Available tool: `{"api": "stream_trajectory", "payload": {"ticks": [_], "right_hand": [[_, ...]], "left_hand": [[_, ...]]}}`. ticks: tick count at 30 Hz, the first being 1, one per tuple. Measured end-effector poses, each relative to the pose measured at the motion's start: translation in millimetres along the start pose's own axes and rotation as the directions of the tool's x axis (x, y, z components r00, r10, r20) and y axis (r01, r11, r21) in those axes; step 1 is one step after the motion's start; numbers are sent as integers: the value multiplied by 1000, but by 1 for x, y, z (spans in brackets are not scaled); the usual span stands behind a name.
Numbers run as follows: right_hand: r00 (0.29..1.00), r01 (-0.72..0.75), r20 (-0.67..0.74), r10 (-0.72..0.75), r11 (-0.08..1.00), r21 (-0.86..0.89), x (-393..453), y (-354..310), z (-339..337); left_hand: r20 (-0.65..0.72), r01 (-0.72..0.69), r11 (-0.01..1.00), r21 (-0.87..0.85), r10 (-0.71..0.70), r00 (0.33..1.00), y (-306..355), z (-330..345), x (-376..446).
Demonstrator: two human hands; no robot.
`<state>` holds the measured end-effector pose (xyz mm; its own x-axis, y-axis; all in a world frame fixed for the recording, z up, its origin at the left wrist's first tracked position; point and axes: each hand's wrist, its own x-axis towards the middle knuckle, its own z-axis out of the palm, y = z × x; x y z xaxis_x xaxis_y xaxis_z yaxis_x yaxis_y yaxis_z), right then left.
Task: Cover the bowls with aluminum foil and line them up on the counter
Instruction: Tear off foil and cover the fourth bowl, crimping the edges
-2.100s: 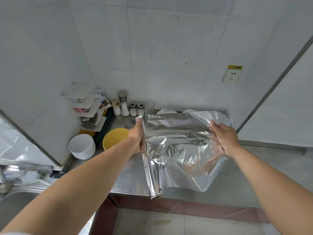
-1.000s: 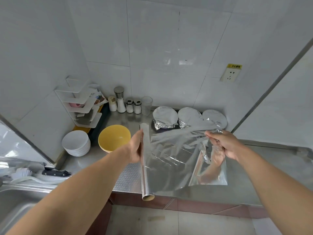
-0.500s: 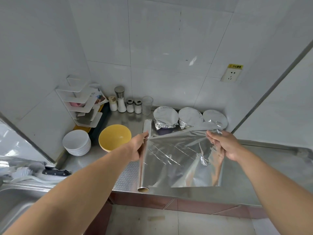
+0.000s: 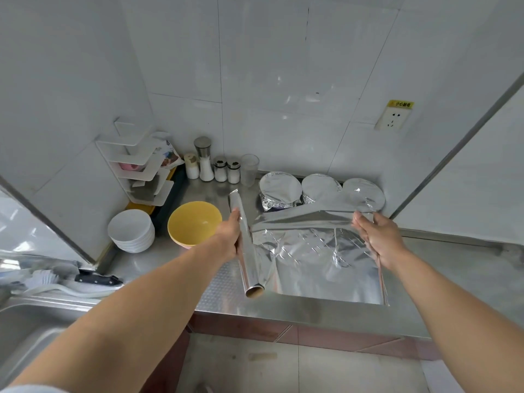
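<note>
My left hand (image 4: pixel 229 236) grips the aluminum foil roll (image 4: pixel 249 268) above the steel counter. A sheet of foil (image 4: pixel 312 251) stretches from the roll to my right hand (image 4: pixel 377 236), which holds its far right edge. An uncovered yellow bowl (image 4: pixel 194 222) sits on the counter just left of the roll. Three foil-covered bowls stand in a row at the back wall: the left one (image 4: pixel 279 191), the middle one (image 4: pixel 320 187), and the right one (image 4: pixel 364 192), partly hidden by the sheet's far edge.
A stack of white bowls (image 4: pixel 131 231) sits left of the yellow bowl. Shakers and a cup (image 4: pixel 249 170) line the back wall beside a white corner rack (image 4: pixel 136 165). A knife (image 4: pixel 96 279) lies by the sink (image 4: pixel 34 330) at left. The counter's front edge (image 4: pixel 312 313) is near.
The foil sheet has come down from in front of the covered bowls and been pulled flatter and wider over the counter. Both hands kept their hold.
</note>
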<state>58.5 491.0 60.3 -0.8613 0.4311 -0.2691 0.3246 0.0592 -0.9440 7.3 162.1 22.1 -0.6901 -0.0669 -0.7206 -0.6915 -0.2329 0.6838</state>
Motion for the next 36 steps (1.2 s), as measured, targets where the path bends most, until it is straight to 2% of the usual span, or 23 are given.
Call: {"api": "stream_trajectory", "payload": {"ticks": [6, 11, 15, 23, 30, 33, 36], "right_hand": [[1000, -20, 8, 21, 999, -39, 2, 0, -3], [999, -44, -6, 44, 998, 34, 5, 0, -5], [996, -71, -41, 74, 995, 68, 4, -3, -9], [993, -63, -102, 65, 998, 22, 3, 1, -33], [986, -13, -164, 32, 993, 116, 6, -4, -50], [984, -19, -176, 33, 997, 80, 5, -12, -57], [980, -20, -199, 19, 1000, -6, 6, -15, -59]], "left_hand": [[-23, 10, 993, -114, -13, 1000, 6, -1, -2], [-46, 4, 977, -215, -14, 999, 9, 0, 4], [-86, -43, 976, -212, 25, 996, 11, 0, 5], [-160, -78, 976, -202, 46, 986, 6, -10, 16], [-155, -48, 991, -123, 29, 987, 7, -18, 22], [-160, -43, 999, 29, 47, 986, 1, -26, 41], [-73, -60, 971, 231, 79, 994, -8, -19, 40]]}}
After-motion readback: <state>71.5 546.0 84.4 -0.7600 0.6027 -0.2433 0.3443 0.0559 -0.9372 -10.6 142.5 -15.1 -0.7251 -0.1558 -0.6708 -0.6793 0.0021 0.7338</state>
